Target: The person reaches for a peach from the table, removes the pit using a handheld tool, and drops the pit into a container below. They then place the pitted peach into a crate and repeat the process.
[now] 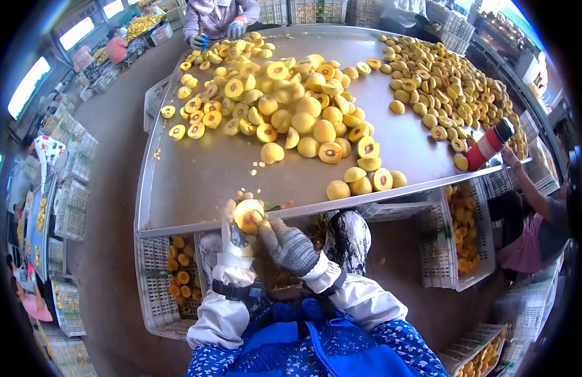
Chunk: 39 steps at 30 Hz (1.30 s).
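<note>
A yellow peach half, cut face up, rests in my gloved left hand, whose fingers curl round it at the near edge of the metal table. My right hand, in a grey knitted glove, is closed beside the fruit with its fingertips against the cut face. Whatever it grips is too small or hidden to name. Beyond my hands lies a large heap of peach halves, some showing brown centres. Several pale bits are scattered on the metal between the heap and my hands.
Under the table edge stand a crate of peach halves at left and another crate at right. A second heap covers the table's right side. A red bottle is beside a person's arm. Opposite, a co-worker's gloved hands are near the fruit.
</note>
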Tool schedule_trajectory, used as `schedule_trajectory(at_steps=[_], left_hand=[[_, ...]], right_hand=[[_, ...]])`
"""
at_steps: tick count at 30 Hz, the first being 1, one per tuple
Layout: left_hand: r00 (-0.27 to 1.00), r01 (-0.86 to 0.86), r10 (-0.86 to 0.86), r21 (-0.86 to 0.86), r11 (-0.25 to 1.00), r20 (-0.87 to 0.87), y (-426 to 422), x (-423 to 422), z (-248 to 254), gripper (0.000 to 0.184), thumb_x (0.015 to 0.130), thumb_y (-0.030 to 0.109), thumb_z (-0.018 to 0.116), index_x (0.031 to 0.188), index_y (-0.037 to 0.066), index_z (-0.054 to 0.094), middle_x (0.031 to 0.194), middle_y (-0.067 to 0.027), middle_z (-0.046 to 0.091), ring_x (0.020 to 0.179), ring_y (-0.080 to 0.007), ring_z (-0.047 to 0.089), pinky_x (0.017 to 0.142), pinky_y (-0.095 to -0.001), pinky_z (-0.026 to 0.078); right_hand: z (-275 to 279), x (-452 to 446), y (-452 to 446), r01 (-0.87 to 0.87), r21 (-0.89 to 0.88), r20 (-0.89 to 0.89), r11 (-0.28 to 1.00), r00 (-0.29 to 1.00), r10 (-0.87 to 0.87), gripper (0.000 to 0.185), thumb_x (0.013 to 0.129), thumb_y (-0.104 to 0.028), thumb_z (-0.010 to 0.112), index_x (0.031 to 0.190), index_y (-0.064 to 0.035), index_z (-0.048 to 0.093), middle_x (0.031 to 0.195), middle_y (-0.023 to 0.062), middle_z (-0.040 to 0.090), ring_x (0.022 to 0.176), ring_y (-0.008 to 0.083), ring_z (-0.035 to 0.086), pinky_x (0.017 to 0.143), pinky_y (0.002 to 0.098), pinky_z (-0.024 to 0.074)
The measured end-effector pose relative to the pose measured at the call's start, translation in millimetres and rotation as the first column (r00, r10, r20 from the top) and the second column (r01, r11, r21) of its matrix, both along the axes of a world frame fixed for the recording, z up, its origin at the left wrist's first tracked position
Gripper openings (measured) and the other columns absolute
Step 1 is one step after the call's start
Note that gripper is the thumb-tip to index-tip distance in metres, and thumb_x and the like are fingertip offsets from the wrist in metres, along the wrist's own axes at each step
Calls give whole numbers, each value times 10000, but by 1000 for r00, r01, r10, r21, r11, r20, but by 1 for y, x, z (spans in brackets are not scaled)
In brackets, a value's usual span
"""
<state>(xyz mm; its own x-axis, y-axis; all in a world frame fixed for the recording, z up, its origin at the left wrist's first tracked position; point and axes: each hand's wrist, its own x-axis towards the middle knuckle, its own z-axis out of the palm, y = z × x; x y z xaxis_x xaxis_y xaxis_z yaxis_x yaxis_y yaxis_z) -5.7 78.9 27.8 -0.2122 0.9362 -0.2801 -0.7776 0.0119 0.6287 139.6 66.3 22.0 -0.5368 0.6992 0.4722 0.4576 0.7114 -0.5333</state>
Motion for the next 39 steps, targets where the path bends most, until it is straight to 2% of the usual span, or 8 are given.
schedule_trajectory(at_steps=[11, 16, 18, 22, 26, 30, 34, 39], left_hand=[[994, -108, 109, -24, 994, 28, -22, 12, -8, 401, 938, 348, 442, 1005, -18, 590, 884, -173, 635, 762, -237, 621, 690, -318, 536], [928, -181, 152, -55, 982, -340, -30, 26, 10, 449, 953, 365, 413, 929, -33, 619, 789, -161, 651, 659, -217, 621, 617, -298, 530], [873, -134, 106, -25, 991, -475, -37, 31, 16, 483, 958, 376, 379, 922, -40, 622, 747, -156, 649, 611, -226, 613, 592, -310, 524], [886, -126, 101, -24, 992, -452, -41, 33, 20, 502, 978, 364, 350, 898, -40, 638, 743, -161, 658, 599, -208, 614, 586, -290, 520], [832, -171, 136, -15, 985, -538, -46, 31, 15, 491, 971, 373, 377, 893, -35, 638, 751, -157, 660, 607, -201, 615, 589, -285, 518], [875, -149, 136, 10, 989, -465, -52, 28, 11, 447, 962, 342, 418, 901, -45, 631, 773, -160, 661, 642, -200, 619, 601, -280, 514], [953, -158, 142, -38, 987, -268, -54, 28, 4, 424, 956, 314, 409, 897, -44, 629, 784, -160, 661, 668, -206, 621, 618, -283, 516], [587, -204, 277, 192, 960, -761, -60, 38, 5, 473, 942, 374, 433, 889, -44, 647, 814, -149, 673, 706, -208, 641, 641, -282, 516]], right_hand=[[-14, -12, -17, 71, -324, 177, 944, 984, -13, 380, 902, -164, 481, 1247, -7, 473, 714, 181, 529, 468, 326, 532, 392, 436, 412], [16, 22, 2, -454, -258, -267, 852, 882, 389, 399, 900, -85, 443, 1290, -15, 484, 843, 166, 593, 673, 321, 597, 585, 369, 478], [27, 27, 10, -437, -790, -359, 430, 898, 254, 311, 931, -134, 463, 1193, -3, 568, 816, 119, 614, 669, 260, 595, 594, 339, 478], [52, 27, 4, -282, -940, -260, 191, 957, 132, 434, 949, -419, 493, 973, -20, 663, 712, 21, 621, 690, 114, 558, 622, 291, 461], [-17, 19, -16, -400, -187, -120, 897, 916, 383, 380, 844, -171, 576, 1175, 15, 551, 997, 154, 622, 848, 278, 607, 735, 338, 482], [17, 23, -22, -475, -647, -418, 597, 875, 244, 391, 842, -131, 527, 1204, 15, 525, 1017, 196, 606, 892, 299, 603, 771, 354, 484], [7, 15, -39, -451, -276, -508, 849, 818, 270, 310, 954, -164, 451, 1199, 3, 541, 970, 186, 618, 862, 290, 616, 757, 333, 485], [-24, 12, -46, -317, -39, -413, 948, 869, 274, 271, 939, -170, 498, 1142, -11, 579, 917, 180, 616, 757, 289, 616, 671, 347, 488]])
